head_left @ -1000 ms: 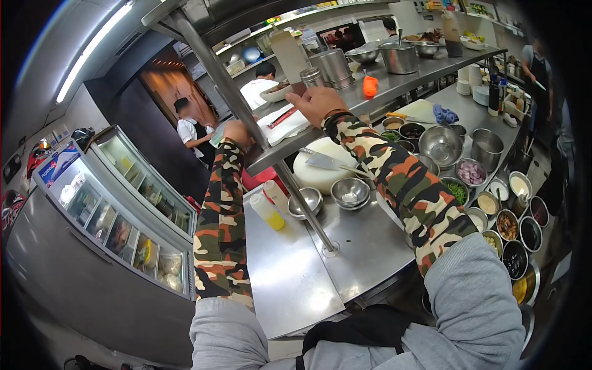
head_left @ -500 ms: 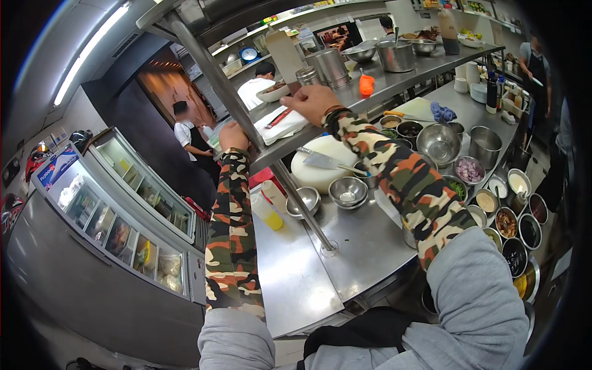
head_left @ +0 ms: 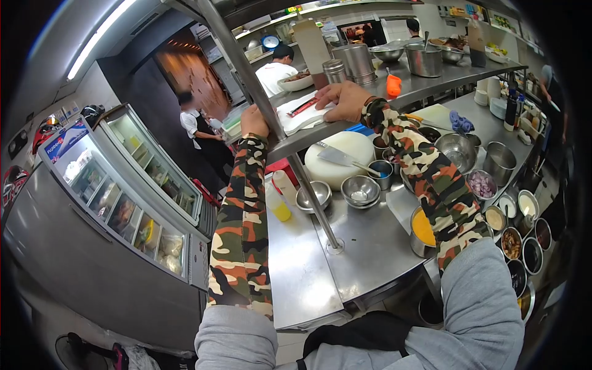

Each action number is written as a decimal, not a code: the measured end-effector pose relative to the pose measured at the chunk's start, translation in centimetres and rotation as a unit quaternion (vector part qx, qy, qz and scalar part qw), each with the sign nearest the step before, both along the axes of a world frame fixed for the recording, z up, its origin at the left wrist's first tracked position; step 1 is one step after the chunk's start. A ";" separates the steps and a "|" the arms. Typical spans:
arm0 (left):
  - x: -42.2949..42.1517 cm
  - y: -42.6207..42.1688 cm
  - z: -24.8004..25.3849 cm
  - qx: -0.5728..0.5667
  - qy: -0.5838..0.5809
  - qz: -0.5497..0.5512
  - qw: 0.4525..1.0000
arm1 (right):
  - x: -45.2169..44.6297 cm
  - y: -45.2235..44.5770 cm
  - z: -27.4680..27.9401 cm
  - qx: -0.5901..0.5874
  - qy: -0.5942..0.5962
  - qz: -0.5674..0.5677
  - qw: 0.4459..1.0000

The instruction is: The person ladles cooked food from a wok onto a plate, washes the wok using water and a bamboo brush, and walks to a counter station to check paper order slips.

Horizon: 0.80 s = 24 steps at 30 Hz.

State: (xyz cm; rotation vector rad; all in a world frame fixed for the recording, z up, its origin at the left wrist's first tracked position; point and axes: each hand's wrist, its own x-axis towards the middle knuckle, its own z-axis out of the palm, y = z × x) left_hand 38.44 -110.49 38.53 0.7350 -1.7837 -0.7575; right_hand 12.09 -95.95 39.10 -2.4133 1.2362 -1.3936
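Note:
My left hand (head_left: pixel 254 122) is at the raised steel shelf, just left of the slanted post. Its fingers are curled, and whatever they may hold is hidden. My right hand (head_left: pixel 345 102) rests at the right side of a white stack of paper or cloth (head_left: pixel 301 121) on that shelf, thumb and fingers apart. A red and dark pen-like item (head_left: pixel 303 106) lies on the stack, close to my right fingertips. Behind it stand a tall squeeze bottle (head_left: pixel 310 50) and a lidded metal shaker (head_left: pixel 334 71).
Below the shelf, a cleaver (head_left: pixel 336 155) lies on a round white cutting board (head_left: pixel 339 176), near metal bowls (head_left: pixel 360 190) and a yellow bottle (head_left: pixel 279 205). Several ingredient containers stand at right. The steel post (head_left: pixel 245 74) rises between my hands. Co-workers (head_left: pixel 276 74) stand beyond the shelf.
My right hand has come down from above the shelf onto the right side of the white stack, its fingers now spread. The left hand stays by the post. The camera view has shifted.

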 end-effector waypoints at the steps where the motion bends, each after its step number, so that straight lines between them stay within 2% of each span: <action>1: 0.0 0.2 -0.2 0.010 0.042 -0.030 0.999 | 0.1 -0.1 0.1 0.013 0.003 0.006 1.000; 5: 0.0 -0.1 -0.4 0.017 0.047 0.003 0.999 | 0.0 -0.2 0.2 0.038 -0.021 0.013 0.999; 7: -0.7 1.4 -0.1 0.006 0.106 0.049 0.993 | -0.3 0.1 0.5 0.052 -0.023 0.036 0.998; 10: -1.1 3.5 0.6 -0.007 0.102 0.097 0.990 | -0.6 0.2 0.4 0.063 -0.009 0.063 0.996; 11: -0.8 3.3 0.5 -0.063 0.057 0.110 0.990 | -0.5 0.3 0.5 0.056 0.007 0.063 0.996; 13: -0.8 2.7 0.4 -0.033 0.080 0.092 0.992 | -0.4 0.5 0.3 0.053 0.023 0.065 0.996; 15: -0.5 1.5 0.0 -0.004 0.104 0.074 0.992 | -0.2 0.7 0.3 0.041 -0.010 0.048 0.998; 16: -0.1 0.4 -0.5 -0.135 0.031 0.105 0.985 | 0.0 0.5 0.3 0.042 -0.010 0.048 0.998; 17: 0.3 0.2 -0.4 -0.261 -0.044 0.133 0.955 | 0.3 0.3 0.2 0.028 -0.067 0.032 0.997; 18: 0.5 -0.1 -0.1 -0.261 -0.045 0.129 0.956 | 0.4 0.1 0.2 0.014 -0.125 0.014 0.992; 19: 0.5 -0.3 0.1 -0.205 0.010 0.164 0.965 | 0.2 -0.1 0.4 0.024 -0.132 -0.059 0.989; 20: -0.2 0.0 0.4 -0.146 0.063 0.196 0.968 | 0.3 -0.3 0.0 0.026 -0.135 -0.067 0.988; 22: -1.8 6.1 2.4 -0.032 0.176 0.096 0.979 | 1.3 -0.4 -0.5 -0.108 -0.224 -0.145 0.958; 23: -2.3 6.4 2.0 -0.119 0.187 0.067 0.973 | 2.0 0.6 -0.3 -0.115 -0.219 -0.184 0.951; 24: -2.8 7.4 1.8 -0.118 0.188 0.062 0.973 | 2.5 1.0 -0.2 -0.095 -0.214 -0.208 0.950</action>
